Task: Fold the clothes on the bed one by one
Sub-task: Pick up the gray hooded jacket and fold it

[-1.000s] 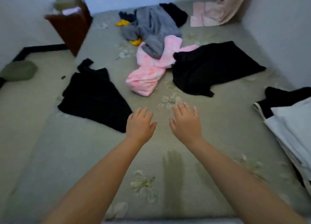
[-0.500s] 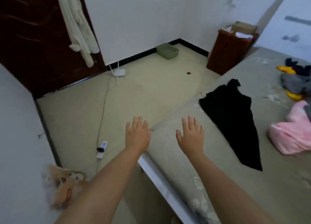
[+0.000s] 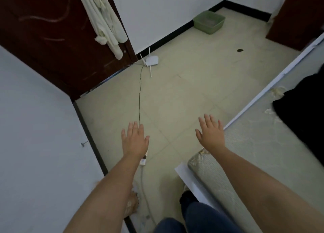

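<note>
My view points at the floor beside the bed. My left hand (image 3: 134,140) is stretched out flat over the tiled floor, fingers apart, holding nothing. My right hand (image 3: 211,133) is also spread and empty, hovering near the corner of the bed (image 3: 254,155). A black garment (image 3: 305,110) lies on the bed at the right edge of the view, partly cut off. The other clothes are out of view.
A dark brown door (image 3: 43,36) with pale cloth (image 3: 105,20) hanging on it stands at the upper left. On the floor sit a white router (image 3: 152,60) with a cable, a power strip (image 3: 144,158), and a green basin (image 3: 209,22). A brown cabinet (image 3: 298,17) is at the upper right.
My view has swung left, away from the bed toward the floor and door. The pile of clothes has left the view. Both hands stay spread and empty.
</note>
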Tool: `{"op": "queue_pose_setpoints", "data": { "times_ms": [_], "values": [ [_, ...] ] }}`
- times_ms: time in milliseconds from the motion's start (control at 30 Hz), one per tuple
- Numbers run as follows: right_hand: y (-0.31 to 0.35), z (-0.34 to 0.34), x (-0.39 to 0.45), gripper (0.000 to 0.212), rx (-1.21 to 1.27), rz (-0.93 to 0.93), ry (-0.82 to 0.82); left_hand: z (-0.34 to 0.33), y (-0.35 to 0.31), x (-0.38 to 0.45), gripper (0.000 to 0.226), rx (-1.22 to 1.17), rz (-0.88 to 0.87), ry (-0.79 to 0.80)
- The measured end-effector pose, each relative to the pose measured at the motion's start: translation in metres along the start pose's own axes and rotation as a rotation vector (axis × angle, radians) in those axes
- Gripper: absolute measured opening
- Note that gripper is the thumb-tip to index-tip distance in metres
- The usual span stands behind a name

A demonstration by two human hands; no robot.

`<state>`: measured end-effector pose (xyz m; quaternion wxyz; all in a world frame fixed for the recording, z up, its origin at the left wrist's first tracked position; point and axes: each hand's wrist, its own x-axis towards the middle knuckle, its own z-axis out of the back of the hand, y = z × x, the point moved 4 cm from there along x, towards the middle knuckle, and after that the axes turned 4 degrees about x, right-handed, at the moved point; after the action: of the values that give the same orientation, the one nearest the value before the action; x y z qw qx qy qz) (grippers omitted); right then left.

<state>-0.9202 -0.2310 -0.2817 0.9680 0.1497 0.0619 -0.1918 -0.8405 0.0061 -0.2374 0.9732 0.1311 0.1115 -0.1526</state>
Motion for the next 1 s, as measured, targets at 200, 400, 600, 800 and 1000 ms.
{"op": "queue_pose_setpoints", "data": {
  "times_ms": [200, 400, 600, 800, 1000],
  "values": [
    [0.021, -0.005, 0.081, 0.056, 0.043, -0.070, 0.050, 0.008, -0.017, 0.100, 0.056, 0.058, -0.151, 0.093],
    [0.000, 0.028, 0.186, 0.057, 0.079, -0.287, -0.092, 0.056, -0.072, 0.254, 0.056, 0.119, -0.453, -0.003],
    [-0.028, 0.096, 0.276, 0.055, -0.014, -0.488, -0.215, 0.144, -0.154, 0.378, 0.057, 0.126, -0.770, -0.182],
    [-0.080, 0.211, 0.327, 0.053, -0.118, -0.639, -0.447, 0.264, -0.262, 0.432, 0.056, 0.093, -1.025, -0.364],
    [-0.167, 0.326, 0.326, 0.052, -0.251, -0.809, -0.601, 0.388, -0.398, 0.420, 0.055, 0.025, -1.256, -0.583]
  ]
}}
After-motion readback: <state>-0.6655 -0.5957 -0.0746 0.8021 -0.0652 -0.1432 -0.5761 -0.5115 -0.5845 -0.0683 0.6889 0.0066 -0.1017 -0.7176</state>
